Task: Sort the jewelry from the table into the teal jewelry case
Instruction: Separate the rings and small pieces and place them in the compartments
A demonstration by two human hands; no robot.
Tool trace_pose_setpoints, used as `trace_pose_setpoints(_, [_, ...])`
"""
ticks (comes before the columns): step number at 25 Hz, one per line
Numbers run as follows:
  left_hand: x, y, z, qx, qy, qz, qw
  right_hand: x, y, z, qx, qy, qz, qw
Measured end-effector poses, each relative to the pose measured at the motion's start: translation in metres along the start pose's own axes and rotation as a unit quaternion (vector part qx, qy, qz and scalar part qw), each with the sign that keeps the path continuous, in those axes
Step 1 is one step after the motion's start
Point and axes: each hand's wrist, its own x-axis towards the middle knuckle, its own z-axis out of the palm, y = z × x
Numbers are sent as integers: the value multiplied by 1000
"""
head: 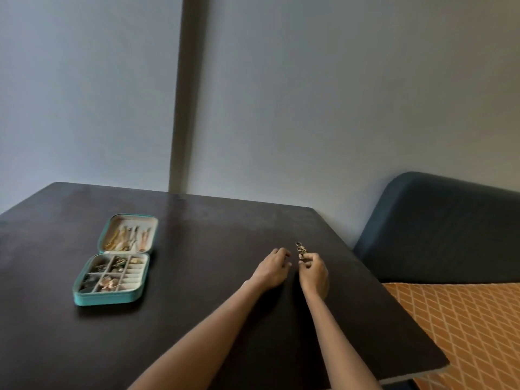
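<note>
The teal jewelry case (84, 299) lies open on the left of the dark table (197, 305). Its lid holds gold chains, and its base compartments hold several small pieces. A short row of rings (300, 249) lies on the table at the right. My right hand (313, 273) sits just behind the rings, its fingertips pinched at the nearest one. My left hand (272, 267) rests palm down to the left of the rings, fingers curled, holding nothing that I can see.
The table's right edge (394, 305) runs close to my right arm. Beyond it stands a dark blue sofa back (439, 229) with an orange patterned cushion (464, 327). A plain wall with a vertical post (183, 108) rises behind the table.
</note>
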Motion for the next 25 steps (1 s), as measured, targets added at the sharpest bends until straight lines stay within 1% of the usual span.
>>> trace_pose_setpoints(2, [11,-1,5,-1,20,-5,1000,13,8,-3,-27,-9,-4,1000])
trace_pose_setpoints(4, [18,-7,4,-12,40,-9,999,21,9,-1,-77,-22,-19,997])
trace_pose_setpoints(6, [19,-13,1,-26,40,-2,999,24,6,0,-125,-19,-28,992])
trace_pose_setpoints(8, [20,-14,-2,-32,32,3,999,25,5,0,-126,-25,-22,992])
trace_pose_setpoints(10, [20,-13,-5,-43,30,0,999,26,6,1,-77,-65,-27,995])
trace_pose_setpoints(12, [17,-11,-7,-64,30,-3,997,24,6,-1,31,-153,-46,987])
trace_pose_setpoints(14, [8,-10,-11,-93,38,-3,995,16,-2,-6,156,-232,-28,960])
trace_pose_setpoints(16, [-3,-12,-19,-115,67,3,991,5,-12,-10,229,-273,-11,934])
trace_pose_setpoints(18, [-13,-16,-34,-122,90,5,988,-7,-20,-6,274,-286,-9,918])
trace_pose_setpoints(20, [-23,-23,-55,-112,90,-1,990,-20,-30,0,312,-264,-15,913])
trace_pose_setpoints(22, [-32,-31,-77,-95,75,-10,993,-31,-43,7,320,-243,-51,914])
trace_pose_setpoints(25, [-54,-46,-116,-62,70,8,996,-49,-73,17,306,-269,-112,906])
